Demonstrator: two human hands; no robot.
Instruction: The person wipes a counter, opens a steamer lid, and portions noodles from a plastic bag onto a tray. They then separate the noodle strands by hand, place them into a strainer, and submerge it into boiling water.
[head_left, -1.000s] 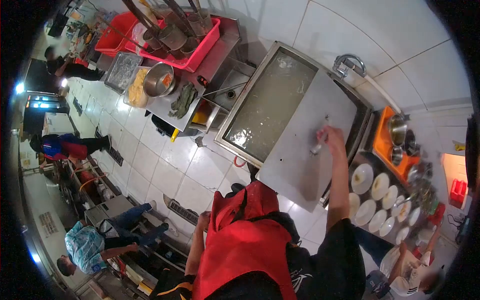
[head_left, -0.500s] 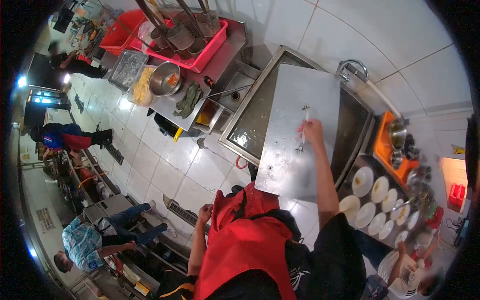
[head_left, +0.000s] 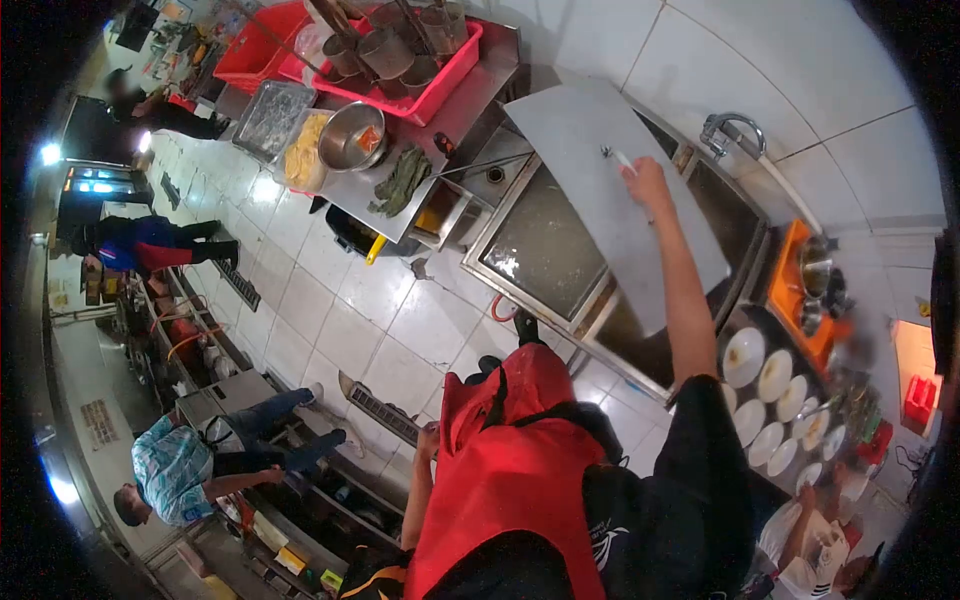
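My right hand [head_left: 648, 188] is closed around the white handle [head_left: 622, 160] of a flat grey metal lid [head_left: 608, 205]. The lid is tilted over a rectangular steel vat [head_left: 520, 303], whose left part shows cloudy liquid [head_left: 545, 245] with some bubbles. Part of the vat lies hidden under the lid and my forearm. Down by the edge of my red apron [head_left: 510, 450], my left hand [head_left: 428, 438] is partly covered, and its fingers do not show clearly.
Left of the vat, a steel counter holds a red tub [head_left: 435, 95] of long-handled strainers, a metal bowl [head_left: 352, 138] and a green cloth [head_left: 402, 182]. A faucet [head_left: 730, 130] stands behind. Several bowls [head_left: 745, 358] lie at right near a person. Other people stand at left.
My right hand has lifted and tilted the lid, moving it up and away from me, uncovering more of the vat's near side. The view has shifted slightly; my left hand stays beside the apron.
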